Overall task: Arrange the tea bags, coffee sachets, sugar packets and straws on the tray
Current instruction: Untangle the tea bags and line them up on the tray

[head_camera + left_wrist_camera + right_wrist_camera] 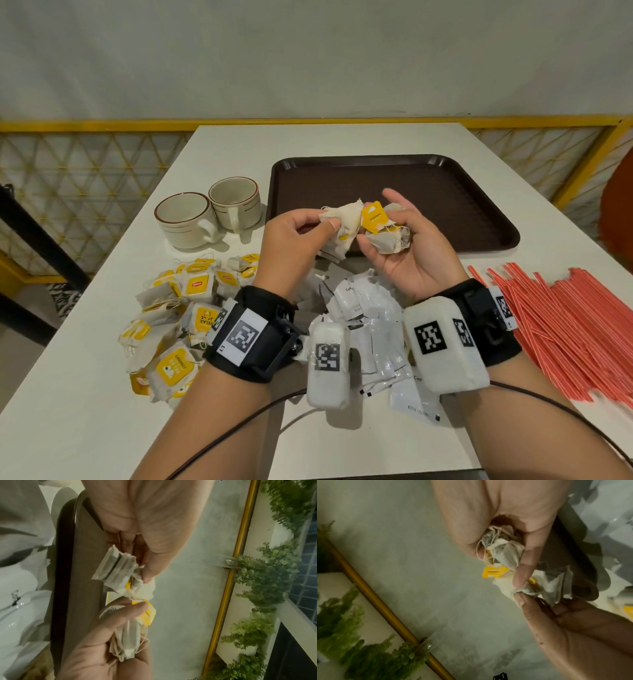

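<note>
Left hand (294, 236) pinching a few tea bags (342, 222) between thumb and fingers; right hand (407, 246) cupped around a small bundle of tea bags (387, 236) with yellow tag (373, 216) upright. Both held above near edge of brown tray (445, 192). Remaining tea bag pile (181, 315) on table (85, 411) left, white sachets (370, 325) centre, red straws (561, 325) right.

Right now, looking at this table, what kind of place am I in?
Probably a café or canteen. A brown serving tray lies on a white table, with two ceramic cups, a heap of red straws and piles of tea bags. A yellow railing runs behind.
</note>
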`<action>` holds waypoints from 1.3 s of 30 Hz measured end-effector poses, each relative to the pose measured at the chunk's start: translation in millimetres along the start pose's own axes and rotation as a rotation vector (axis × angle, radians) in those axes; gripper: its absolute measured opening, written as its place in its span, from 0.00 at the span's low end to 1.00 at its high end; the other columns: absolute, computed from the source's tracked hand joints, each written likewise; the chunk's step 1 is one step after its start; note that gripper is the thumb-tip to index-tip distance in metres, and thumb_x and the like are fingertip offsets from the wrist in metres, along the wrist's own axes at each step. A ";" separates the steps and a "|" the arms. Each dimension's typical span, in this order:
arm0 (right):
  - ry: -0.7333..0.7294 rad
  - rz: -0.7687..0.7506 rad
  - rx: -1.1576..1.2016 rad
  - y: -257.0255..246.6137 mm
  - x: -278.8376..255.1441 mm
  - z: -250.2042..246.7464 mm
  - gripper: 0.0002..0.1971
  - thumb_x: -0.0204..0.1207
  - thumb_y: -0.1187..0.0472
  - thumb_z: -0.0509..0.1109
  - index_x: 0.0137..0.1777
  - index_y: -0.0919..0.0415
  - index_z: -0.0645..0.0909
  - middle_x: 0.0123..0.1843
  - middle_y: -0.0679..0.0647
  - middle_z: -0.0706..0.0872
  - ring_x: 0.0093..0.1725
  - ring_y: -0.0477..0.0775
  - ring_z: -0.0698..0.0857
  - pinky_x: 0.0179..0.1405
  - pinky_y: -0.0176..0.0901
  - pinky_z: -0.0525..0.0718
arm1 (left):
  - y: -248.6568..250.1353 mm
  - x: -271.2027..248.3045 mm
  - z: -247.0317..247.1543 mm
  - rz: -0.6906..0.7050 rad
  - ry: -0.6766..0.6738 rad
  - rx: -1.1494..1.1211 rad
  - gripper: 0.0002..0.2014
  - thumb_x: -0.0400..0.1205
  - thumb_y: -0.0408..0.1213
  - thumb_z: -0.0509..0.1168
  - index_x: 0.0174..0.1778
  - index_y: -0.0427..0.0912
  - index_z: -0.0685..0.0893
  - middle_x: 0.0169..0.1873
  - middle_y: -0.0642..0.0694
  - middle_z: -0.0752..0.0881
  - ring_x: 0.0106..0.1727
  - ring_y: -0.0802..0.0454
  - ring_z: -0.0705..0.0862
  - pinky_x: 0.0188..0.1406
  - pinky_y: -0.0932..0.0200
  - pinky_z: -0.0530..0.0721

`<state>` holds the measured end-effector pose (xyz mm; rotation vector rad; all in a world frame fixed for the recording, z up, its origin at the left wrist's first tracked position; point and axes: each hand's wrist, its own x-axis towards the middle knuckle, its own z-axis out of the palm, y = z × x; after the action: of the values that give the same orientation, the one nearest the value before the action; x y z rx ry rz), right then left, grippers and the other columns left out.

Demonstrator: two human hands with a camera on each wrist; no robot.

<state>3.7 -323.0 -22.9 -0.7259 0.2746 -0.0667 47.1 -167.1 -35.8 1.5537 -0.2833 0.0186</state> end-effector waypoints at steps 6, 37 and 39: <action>0.053 0.027 0.037 -1.4 2.7 -1.9 0.06 0.73 0.61 0.73 0.47 0.59 0.80 0.42 0.57 0.86 0.38 0.51 0.88 0.25 0.37 0.85 | 1.8 0.4 -2.2 -0.060 0.015 -0.156 0.05 0.79 0.32 0.70 0.43 0.45 0.90 0.47 0.40 0.90 0.52 0.44 0.88 0.56 0.47 0.85; -0.159 -0.359 -0.720 11.9 -6.2 0.2 0.04 0.71 0.65 0.77 0.44 0.57 0.86 0.40 0.59 0.88 0.31 0.51 0.83 0.21 0.39 0.79 | 0.2 1.5 -4.8 0.056 -0.092 -0.024 0.10 0.79 0.26 0.66 0.44 0.44 0.91 0.47 0.41 0.91 0.52 0.44 0.88 0.55 0.44 0.87; -0.087 -0.378 -0.720 12.5 -3.8 -1.4 0.05 0.72 0.66 0.77 0.43 0.57 0.85 0.40 0.59 0.88 0.33 0.51 0.84 0.22 0.40 0.79 | -0.9 1.1 -3.7 0.057 -0.104 -0.022 0.07 0.79 0.30 0.68 0.43 0.44 0.91 0.46 0.42 0.91 0.52 0.44 0.88 0.55 0.45 0.87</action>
<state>-0.8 -314.0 -31.3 -1.4883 0.0663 -0.3042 48.9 -163.7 -36.5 1.5268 -0.4090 -0.0203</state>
